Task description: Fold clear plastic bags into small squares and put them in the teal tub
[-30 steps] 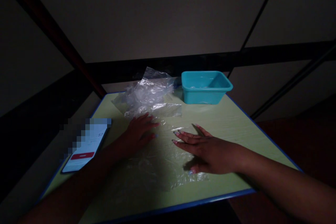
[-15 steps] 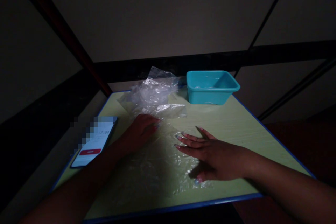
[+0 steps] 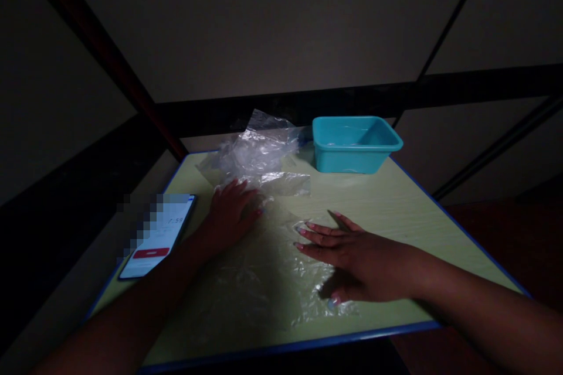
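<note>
A clear plastic bag (image 3: 259, 287) is spread flat over the near part of the table, with wrinkles catching the light. My left hand (image 3: 231, 214) lies on its far left part, fingers stretched and apart. On its right side rests my right hand (image 3: 352, 252), fingers spread and thumb toward the near edge. Neither hand grips anything. Just beyond my left fingers is a crumpled heap of clear plastic bags (image 3: 259, 152).
A turquoise plastic basin (image 3: 347, 159) stands at the far right of the pale yellow table (image 3: 409, 217), which has a blue edge. At the left lies a phone (image 3: 160, 234) with its screen lit. A panelled wall (image 3: 285, 29) rises behind the table.
My left hand has shifted slightly left, and its fingers have opened from a bent pose to a stretched, spread one. My right hand stays almost in place.
</note>
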### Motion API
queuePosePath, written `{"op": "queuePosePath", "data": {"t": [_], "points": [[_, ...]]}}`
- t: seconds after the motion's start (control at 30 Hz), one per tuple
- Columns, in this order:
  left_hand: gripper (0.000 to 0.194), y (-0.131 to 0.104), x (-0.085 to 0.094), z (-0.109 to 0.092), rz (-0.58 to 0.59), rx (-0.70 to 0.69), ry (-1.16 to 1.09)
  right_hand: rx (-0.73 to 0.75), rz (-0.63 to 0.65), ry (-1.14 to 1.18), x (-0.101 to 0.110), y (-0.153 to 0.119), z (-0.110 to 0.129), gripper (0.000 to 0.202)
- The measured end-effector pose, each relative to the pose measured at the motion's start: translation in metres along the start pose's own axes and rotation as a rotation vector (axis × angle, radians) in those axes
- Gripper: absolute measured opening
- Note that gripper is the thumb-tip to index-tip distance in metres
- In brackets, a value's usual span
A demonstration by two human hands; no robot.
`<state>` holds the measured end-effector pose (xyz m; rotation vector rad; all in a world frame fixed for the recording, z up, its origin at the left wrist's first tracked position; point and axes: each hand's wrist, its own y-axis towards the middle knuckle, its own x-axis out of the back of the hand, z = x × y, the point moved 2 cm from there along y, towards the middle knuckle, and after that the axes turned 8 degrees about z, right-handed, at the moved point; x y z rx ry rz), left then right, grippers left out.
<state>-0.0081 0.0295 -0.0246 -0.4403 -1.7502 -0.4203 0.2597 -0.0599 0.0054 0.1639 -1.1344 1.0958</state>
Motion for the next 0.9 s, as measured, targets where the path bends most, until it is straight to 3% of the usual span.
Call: {"op": "queuePosePath", "data": {"t": [0.13, 0.27, 0.53, 0.63, 0.9], "points": [[0.035, 0.000, 0.002, -0.003, -0.097, -0.039, -0.014, 0.078, 0.023, 0.027, -0.001, 0.000, 0.003, 0.079], [0.028, 0.000, 0.001, -0.005, -0.053, -0.056, -0.027, 0.114, 0.004, 0.037, -0.003, 0.000, 0.004, 0.078], [0.028, 0.000, -0.001, -0.008, -0.009, -0.078, -0.054, -0.130, -0.159, -0.132, 0.001, 0.001, -0.001, 0.074], [0.032, 0.000, 0.000, -0.009, -0.013, -0.085, -0.053, -0.146, -0.193, -0.141, 0.004, 0.001, 0.001, 0.073], [0.044, -0.006, 0.002, -0.017, 0.087, -0.213, -0.010, 0.176, 0.068, -0.006, -0.006, -0.007, 0.016, 0.068]]}}
